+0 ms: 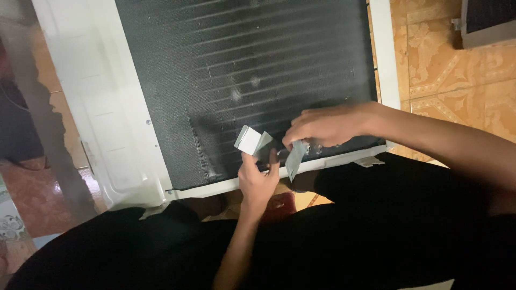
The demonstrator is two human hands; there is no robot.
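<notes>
Both hands [290, 153] on a bent metal bracket [269, 146], its middle hidden.

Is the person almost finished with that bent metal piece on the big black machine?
Done: nothing visibly finished. In hand: left hand and right hand both hold the bent metal bracket against the finned coil. Left: it isn't visibly fastened to the white casing.

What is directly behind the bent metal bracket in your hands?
Behind the metal bracket, held by left hand and right hand, lies the dark finned coil in its white casing. The fins right behind bracket and hands are covered.
</notes>
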